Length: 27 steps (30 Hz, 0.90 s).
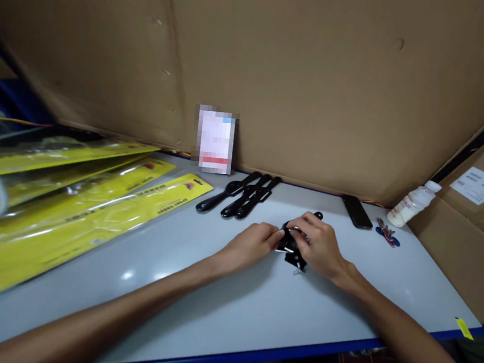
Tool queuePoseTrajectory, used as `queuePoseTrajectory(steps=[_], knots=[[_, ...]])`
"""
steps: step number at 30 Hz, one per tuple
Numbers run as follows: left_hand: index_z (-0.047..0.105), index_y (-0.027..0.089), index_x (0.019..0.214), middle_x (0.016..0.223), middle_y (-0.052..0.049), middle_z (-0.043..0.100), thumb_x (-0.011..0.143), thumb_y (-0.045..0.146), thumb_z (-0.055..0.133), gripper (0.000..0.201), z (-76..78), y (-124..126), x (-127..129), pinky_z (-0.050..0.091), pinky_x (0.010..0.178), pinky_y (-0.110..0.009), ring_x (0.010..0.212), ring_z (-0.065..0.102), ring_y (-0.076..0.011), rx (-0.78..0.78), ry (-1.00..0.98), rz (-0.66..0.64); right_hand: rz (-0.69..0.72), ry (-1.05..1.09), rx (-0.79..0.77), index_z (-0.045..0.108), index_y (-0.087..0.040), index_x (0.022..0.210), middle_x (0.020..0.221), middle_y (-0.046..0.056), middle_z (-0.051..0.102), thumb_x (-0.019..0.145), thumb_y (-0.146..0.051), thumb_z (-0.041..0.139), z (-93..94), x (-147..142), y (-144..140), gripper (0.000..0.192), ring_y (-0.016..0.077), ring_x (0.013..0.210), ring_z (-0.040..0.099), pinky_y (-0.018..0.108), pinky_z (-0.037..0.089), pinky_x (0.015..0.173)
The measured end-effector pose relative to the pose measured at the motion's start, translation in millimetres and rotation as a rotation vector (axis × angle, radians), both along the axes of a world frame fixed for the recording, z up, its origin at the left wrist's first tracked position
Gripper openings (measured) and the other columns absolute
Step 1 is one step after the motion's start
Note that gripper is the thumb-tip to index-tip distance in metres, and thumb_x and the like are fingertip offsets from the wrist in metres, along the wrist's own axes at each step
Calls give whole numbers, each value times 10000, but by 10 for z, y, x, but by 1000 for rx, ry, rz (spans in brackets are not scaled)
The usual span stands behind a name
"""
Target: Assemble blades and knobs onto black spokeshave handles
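My left hand (pixel 253 244) is closed, its thumb and fingers pinching a black part (pixel 288 242) from the left side. On the right side of that same part, the fingertips of my right hand (pixel 316 243) are pressed together; a small pale metal edge shows there, mostly hidden by the fingers. Just below lies a flat black piece (pixel 295 259) with a hole in it, partly covered by my right hand. Small shiny metal pieces (pixel 299 271) lie at its lower end, too small to name. Beyond my right hand a rounded black tip (pixel 318 215) sticks out.
Several yellow blister-pack cards (pixel 136 208) overlap on the left of the white table (pixel 194 319). Three black handled pieces (pixel 247 196) lie near the cardboard wall (pixel 278 76), where a blurred card (pixel 215 142) leans. A phone (pixel 356 211), keys (pixel 387 234) and a bottle (pixel 413 205) stand right.
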<state>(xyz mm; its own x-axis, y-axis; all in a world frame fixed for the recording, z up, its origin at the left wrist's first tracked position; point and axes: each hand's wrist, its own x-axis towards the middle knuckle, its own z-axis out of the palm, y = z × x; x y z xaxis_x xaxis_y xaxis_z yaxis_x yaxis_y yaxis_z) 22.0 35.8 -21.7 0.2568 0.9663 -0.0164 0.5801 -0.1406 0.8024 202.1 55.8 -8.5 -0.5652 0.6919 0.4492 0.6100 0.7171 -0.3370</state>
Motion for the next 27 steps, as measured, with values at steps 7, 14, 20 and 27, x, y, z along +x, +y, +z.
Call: queuePoseTrajectory(steps=[7, 14, 20, 27], knots=[[486, 223, 601, 627, -36, 570, 885, 457, 383, 382, -14, -9, -3, 303, 601, -301, 631, 491, -194, 15, 61, 2, -39, 141, -121, 618, -200, 854, 827, 3, 618, 852, -144, 590, -26, -40, 0, 62, 130, 693, 550, 261, 435, 684], [469, 224, 629, 674, -50, 597, 918, 437, 332, 385, -18, -18, 14, 308, 625, -305, 647, 499, -195, 33, 178, 15, 20, 68, -7, 536, -195, 775, 764, -9, 566, 790, -73, 529, -39, -25, 30, 123, 124, 643, 490, 247, 381, 623], [424, 225, 574, 495, 25, 420, 896, 419, 385, 378, 53, 26, -13, 254, 531, -289, 480, 370, -134, -91, -50, 103, 45, 14, 11, 560, -191, 788, 781, 6, 594, 824, -96, 526, 152, 119, 125, 107, 131, 672, 512, 253, 382, 648], [405, 238, 627, 435, 75, 313, 933, 428, 347, 364, 122, 7, -60, 166, 420, -270, 351, 238, -99, -363, -246, 166, -67, -258, -195, 627, -200, 708, 642, -19, 622, 757, -86, 613, 220, 338, 313, 126, 126, 603, 519, 253, 303, 567]])
